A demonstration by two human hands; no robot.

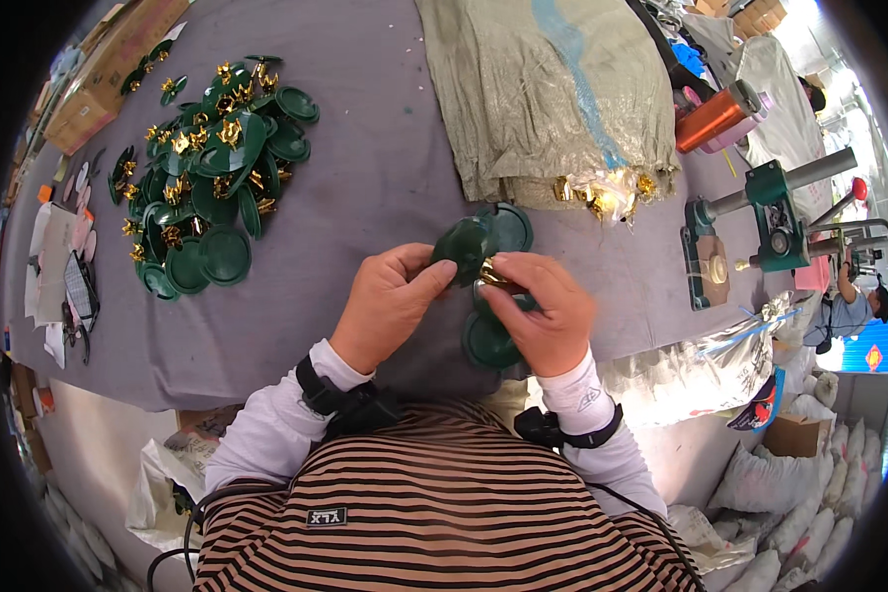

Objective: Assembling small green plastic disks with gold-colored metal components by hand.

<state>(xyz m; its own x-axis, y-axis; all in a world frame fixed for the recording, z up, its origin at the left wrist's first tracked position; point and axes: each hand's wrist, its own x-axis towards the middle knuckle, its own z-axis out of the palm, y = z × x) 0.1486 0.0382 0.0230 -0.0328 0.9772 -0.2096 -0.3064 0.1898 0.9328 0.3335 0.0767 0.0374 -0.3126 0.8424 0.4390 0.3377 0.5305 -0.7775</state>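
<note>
Close to the table's near edge, my left hand [387, 301] pinches a round dark green plastic disc [461, 249] between thumb and fingers. My right hand [551, 314] grips a small shiny gold crown-shaped piece [489, 270] right against that disc; whether the two are joined is hard to see. More green discs lie on the cloth beneath and around my hands, one lower disc [489, 341] partly covered by my right fingers. Over to the left is a heap of green discs [224, 257], many bearing gold crown pieces [230, 132].
Purple-grey cloth [365, 128] covers the table. A woven sack [523, 89] lies ahead, gold pieces [612, 189] spilling from its mouth. At right stand a green hand press [777, 222] and an orange bottle [717, 116]. A cardboard box [94, 94] sits far left.
</note>
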